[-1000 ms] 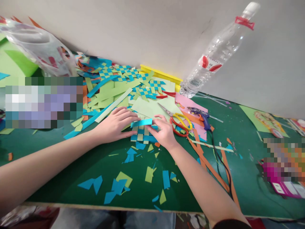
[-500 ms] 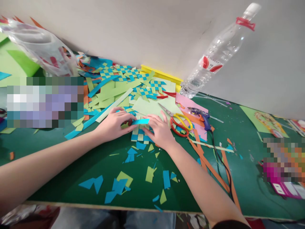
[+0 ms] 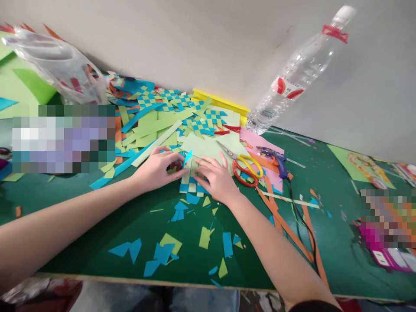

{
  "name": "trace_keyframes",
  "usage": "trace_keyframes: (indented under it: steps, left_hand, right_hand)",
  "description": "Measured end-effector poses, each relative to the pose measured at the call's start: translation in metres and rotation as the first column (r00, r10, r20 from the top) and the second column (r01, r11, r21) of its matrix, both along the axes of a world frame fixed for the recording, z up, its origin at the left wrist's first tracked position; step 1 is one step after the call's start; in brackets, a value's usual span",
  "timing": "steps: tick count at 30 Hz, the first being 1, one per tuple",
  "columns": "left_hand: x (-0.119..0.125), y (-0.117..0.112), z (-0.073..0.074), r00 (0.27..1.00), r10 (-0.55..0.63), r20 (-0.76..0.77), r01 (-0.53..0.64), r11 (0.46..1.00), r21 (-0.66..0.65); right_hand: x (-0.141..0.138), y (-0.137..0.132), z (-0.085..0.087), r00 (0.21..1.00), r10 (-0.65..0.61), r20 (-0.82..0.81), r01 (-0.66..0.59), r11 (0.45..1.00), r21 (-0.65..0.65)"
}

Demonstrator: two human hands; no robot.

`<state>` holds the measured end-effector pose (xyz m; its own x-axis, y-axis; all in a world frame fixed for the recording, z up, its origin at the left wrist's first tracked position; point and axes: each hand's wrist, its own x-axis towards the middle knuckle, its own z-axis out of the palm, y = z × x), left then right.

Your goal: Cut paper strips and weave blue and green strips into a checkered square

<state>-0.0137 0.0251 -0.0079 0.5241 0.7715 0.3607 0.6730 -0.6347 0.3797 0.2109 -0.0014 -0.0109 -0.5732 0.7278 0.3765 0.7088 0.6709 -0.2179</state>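
Both of my hands are over a small woven piece of blue and light green paper strips (image 3: pixel 192 188) on the table. My left hand (image 3: pixel 160 167) is closed, thumb and fingers curled towards the weave. A blue paper strip (image 3: pixel 188 156) is at its fingertips, its bright end showing and the rest hidden by the fingers. On the right side of the weave rests my right hand (image 3: pixel 216 175), fingers apart and the little finger raised. Beyond the hands lies a pale green paper sheet (image 3: pixel 208 144). Scissors with red and yellow handles (image 3: pixel 247 170) lie beside my right hand.
Several finished woven pieces (image 3: pixel 167 99) and loose strips are heaped behind. A clear plastic bottle (image 3: pixel 292 78) stands at the wall. A glue gun (image 3: pixel 281 164) with a black cord lies to the right. Paper scraps (image 3: pixel 160 253) litter the front; a plastic bag (image 3: pixel 61 65) is left.
The blue strip lay flat between both hands; now only a short tilted end shows by my left fingertips. My right fingers have come off the strip. Both hands have barely moved.
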Motion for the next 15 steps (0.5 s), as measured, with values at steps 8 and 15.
trace_keyframes:
  steps: [8, 15]
  left_hand:
    - [-0.0013, -0.0002, -0.0012, 1.0, -0.023, -0.006, 0.022, 1.0, -0.007]
    - [-0.0015, -0.0003, -0.0016, 1.0, -0.024, 0.001, 0.024, 1.0, -0.016]
  right_hand:
    - [0.0014, 0.0004, -0.0034, 1.0, 0.016, -0.013, -0.015, 0.997, 0.076]
    - [0.0021, -0.0008, -0.0002, 0.996, 0.068, -0.053, -0.059, 0.986, 0.153]
